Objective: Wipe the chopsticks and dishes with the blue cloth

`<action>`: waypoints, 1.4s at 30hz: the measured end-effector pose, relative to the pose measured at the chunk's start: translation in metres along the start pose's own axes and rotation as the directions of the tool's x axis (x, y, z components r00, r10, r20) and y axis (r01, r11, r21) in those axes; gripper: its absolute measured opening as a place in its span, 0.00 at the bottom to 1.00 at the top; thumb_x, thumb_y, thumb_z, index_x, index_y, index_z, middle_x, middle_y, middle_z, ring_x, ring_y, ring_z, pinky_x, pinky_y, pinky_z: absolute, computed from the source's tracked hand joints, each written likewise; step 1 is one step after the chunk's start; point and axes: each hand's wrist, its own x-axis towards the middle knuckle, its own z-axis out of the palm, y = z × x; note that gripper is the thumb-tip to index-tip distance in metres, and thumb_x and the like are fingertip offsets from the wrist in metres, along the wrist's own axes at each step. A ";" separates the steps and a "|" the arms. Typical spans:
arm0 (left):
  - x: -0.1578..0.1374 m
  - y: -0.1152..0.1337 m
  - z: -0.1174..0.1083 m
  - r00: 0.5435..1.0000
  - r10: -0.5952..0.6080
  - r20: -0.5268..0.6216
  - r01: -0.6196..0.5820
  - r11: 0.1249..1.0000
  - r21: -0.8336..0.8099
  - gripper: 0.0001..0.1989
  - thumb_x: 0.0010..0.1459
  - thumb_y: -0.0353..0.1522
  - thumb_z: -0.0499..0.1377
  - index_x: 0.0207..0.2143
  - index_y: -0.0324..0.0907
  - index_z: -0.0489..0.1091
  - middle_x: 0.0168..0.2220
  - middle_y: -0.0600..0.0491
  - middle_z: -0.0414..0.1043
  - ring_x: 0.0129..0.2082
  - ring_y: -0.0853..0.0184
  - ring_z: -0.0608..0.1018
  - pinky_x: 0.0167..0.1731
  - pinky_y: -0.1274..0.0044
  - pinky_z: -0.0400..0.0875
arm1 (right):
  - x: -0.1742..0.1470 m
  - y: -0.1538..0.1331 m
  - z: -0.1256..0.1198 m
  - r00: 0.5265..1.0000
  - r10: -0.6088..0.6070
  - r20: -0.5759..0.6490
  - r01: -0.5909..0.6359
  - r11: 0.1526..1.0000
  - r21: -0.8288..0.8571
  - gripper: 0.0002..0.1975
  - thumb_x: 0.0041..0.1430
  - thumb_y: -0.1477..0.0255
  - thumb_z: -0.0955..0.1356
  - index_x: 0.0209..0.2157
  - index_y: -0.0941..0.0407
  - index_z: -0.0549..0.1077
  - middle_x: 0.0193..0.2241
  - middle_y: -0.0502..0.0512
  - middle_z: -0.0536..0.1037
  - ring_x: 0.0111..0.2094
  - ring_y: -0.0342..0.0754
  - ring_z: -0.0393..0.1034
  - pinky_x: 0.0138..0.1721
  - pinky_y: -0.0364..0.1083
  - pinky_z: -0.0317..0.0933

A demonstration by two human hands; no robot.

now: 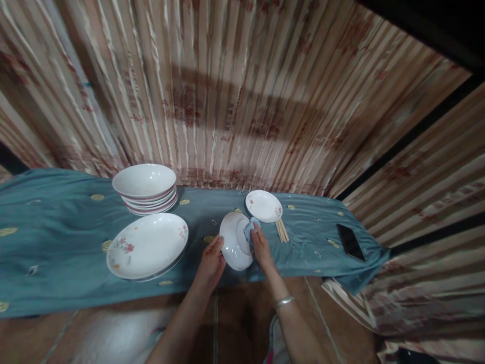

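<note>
A white bowl (232,242) is held tilted above the front part of the cloth-covered table, its underside with the foot ring turned toward me. My left hand (212,258) grips the bowl's left rim, fingers closed on it. My right hand (261,246) pinches a light blue cloth (251,227) and presses it against the bowl's base at the right. Just behind lies a small white plate (264,206) with red flowers, and wooden chopsticks (282,231) stick out from its near right edge.
Oval floral plates (147,245) are stacked at the left front. Behind them stands a stack of white bowls (146,182) with red rims. A black phone (350,241) lies on the teal tablecloth (310,237) at the right. Patterned curtains (235,101) hang behind the table.
</note>
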 end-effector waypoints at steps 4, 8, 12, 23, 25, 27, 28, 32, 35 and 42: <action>0.006 0.001 -0.006 0.999 0.024 -0.025 -0.025 0.999 -0.027 0.09 0.42 0.32 0.68 0.26 0.39 0.72 0.26 0.52 0.77 0.32 0.65 0.79 0.35 0.77 0.73 | -0.021 -0.001 0.002 1.000 -0.002 0.001 0.002 1.000 -0.018 0.30 0.60 0.53 0.59 0.55 0.60 0.67 0.55 0.64 0.68 0.57 0.53 0.62 0.58 0.56 0.53; 0.013 0.000 -0.012 0.996 0.005 -0.085 -0.010 0.998 -0.059 0.06 0.47 0.30 0.65 0.29 0.38 0.72 0.26 0.53 0.77 0.32 0.66 0.79 0.37 0.77 0.73 | -0.046 -0.013 0.003 1.000 0.005 -0.013 -0.005 0.999 -0.035 0.29 0.62 0.54 0.58 0.57 0.59 0.64 0.58 0.63 0.65 0.60 0.53 0.57 0.60 0.57 0.49; 0.020 -0.003 -0.015 0.995 -0.003 -0.104 -0.006 0.996 -0.086 0.06 0.52 0.29 0.61 0.33 0.36 0.72 0.29 0.50 0.77 0.38 0.63 0.79 0.44 0.74 0.71 | -0.072 -0.030 0.005 1.000 -0.011 0.005 0.012 0.992 -0.124 0.28 0.65 0.59 0.54 0.61 0.59 0.57 0.62 0.61 0.57 0.64 0.51 0.47 0.63 0.57 0.43; 0.017 -0.002 -0.008 0.995 0.015 -0.094 -0.024 0.995 -0.100 0.06 0.53 0.30 0.60 0.32 0.36 0.71 0.30 0.47 0.78 0.40 0.60 0.79 0.43 0.72 0.72 | -0.097 -0.047 0.008 0.927 -0.306 0.218 0.374 0.815 -0.443 0.26 0.67 0.70 0.54 0.65 0.57 0.46 0.66 0.64 0.42 0.67 0.54 0.35 0.61 0.61 0.47; 0.016 -0.002 -0.007 0.995 0.015 -0.101 -0.026 0.994 -0.108 0.05 0.52 0.30 0.60 0.31 0.36 0.71 0.29 0.48 0.78 0.39 0.60 0.79 0.43 0.72 0.72 | -0.096 -0.049 0.010 0.896 -0.369 0.248 0.444 0.751 -0.488 0.27 0.67 0.71 0.54 0.65 0.57 0.45 0.66 0.66 0.44 0.66 0.55 0.37 0.60 0.61 0.49; 0.014 -0.003 -0.006 0.993 0.021 -0.115 -0.034 0.992 -0.119 0.03 0.52 0.29 0.60 0.29 0.37 0.70 0.27 0.50 0.77 0.38 0.61 0.79 0.43 0.72 0.72 | -0.094 -0.053 0.013 0.871 -0.406 0.278 0.492 0.693 -0.528 0.27 0.67 0.72 0.55 0.65 0.57 0.45 0.65 0.67 0.46 0.66 0.57 0.38 0.58 0.62 0.51; 0.014 -0.003 -0.006 0.993 0.025 -0.118 -0.039 0.992 -0.124 0.02 0.52 0.28 0.60 0.29 0.37 0.70 0.26 0.50 0.77 0.38 0.61 0.79 0.43 0.72 0.72 | -0.093 -0.055 0.015 0.861 -0.414 0.294 0.507 0.669 -0.543 0.27 0.67 0.72 0.55 0.65 0.57 0.45 0.65 0.68 0.47 0.66 0.58 0.38 0.57 0.62 0.53; 0.012 -0.002 -0.003 0.992 0.049 -0.115 -0.066 0.987 -0.147 0.04 0.55 0.29 0.57 0.31 0.37 0.72 0.29 0.51 0.78 0.39 0.63 0.79 0.46 0.73 0.71 | -0.084 -0.066 0.021 0.820 -0.433 0.374 0.572 0.599 -0.560 0.26 0.66 0.72 0.56 0.64 0.58 0.49 0.64 0.70 0.49 0.66 0.59 0.40 0.56 0.62 0.55; 0.011 -0.001 -0.002 0.992 0.041 -0.117 -0.061 0.983 -0.174 0.09 0.58 0.32 0.55 0.32 0.37 0.73 0.32 0.49 0.79 0.42 0.63 0.78 0.48 0.73 0.69 | -0.075 -0.074 0.022 0.787 -0.431 0.442 0.617 0.572 -0.540 0.26 0.66 0.73 0.56 0.64 0.58 0.50 0.64 0.69 0.50 0.66 0.59 0.40 0.57 0.62 0.54; 0.010 -0.003 -0.003 0.989 -0.011 -0.145 -0.026 0.969 -0.247 0.13 0.62 0.34 0.52 0.36 0.36 0.74 0.41 0.47 0.78 0.49 0.65 0.75 0.51 0.76 0.66 | -0.057 -0.095 0.028 0.773 -0.399 0.493 0.630 0.566 -0.531 0.25 0.65 0.70 0.57 0.63 0.59 0.54 0.63 0.68 0.53 0.65 0.59 0.42 0.58 0.60 0.53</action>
